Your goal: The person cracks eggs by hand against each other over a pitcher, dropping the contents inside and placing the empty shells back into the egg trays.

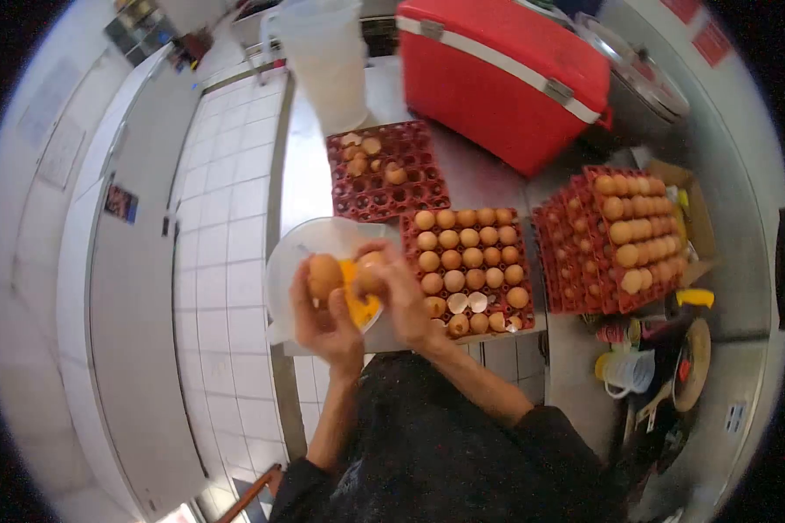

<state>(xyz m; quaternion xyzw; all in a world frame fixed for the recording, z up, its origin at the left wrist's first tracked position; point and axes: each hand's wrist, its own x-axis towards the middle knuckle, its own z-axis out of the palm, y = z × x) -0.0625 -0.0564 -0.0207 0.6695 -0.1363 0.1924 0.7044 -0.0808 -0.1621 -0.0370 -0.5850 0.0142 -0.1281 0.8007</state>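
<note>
Over a translucent white bowl (281,275) with orange yolk (351,277) in it, both hands are raised. My left hand (333,336) is closed around a brown egg (325,275), thumb across its lower part. Close beside it, my right hand (403,301) grips another brown egg (371,274) with bent fingers; whether its shell is cracked I cannot tell. To the right, a red egg tray (407,234) carries rows of brown eggs (472,257), with broken shells (467,302) in its nearer rows.
Behind lies a second red tray (378,196) with several shells. A tall translucent pitcher (327,70) and a red cooler (497,78) stand at the back. Stacked egg trays (619,240) are at right, near a clear measuring jug (630,373) and a pan (692,366).
</note>
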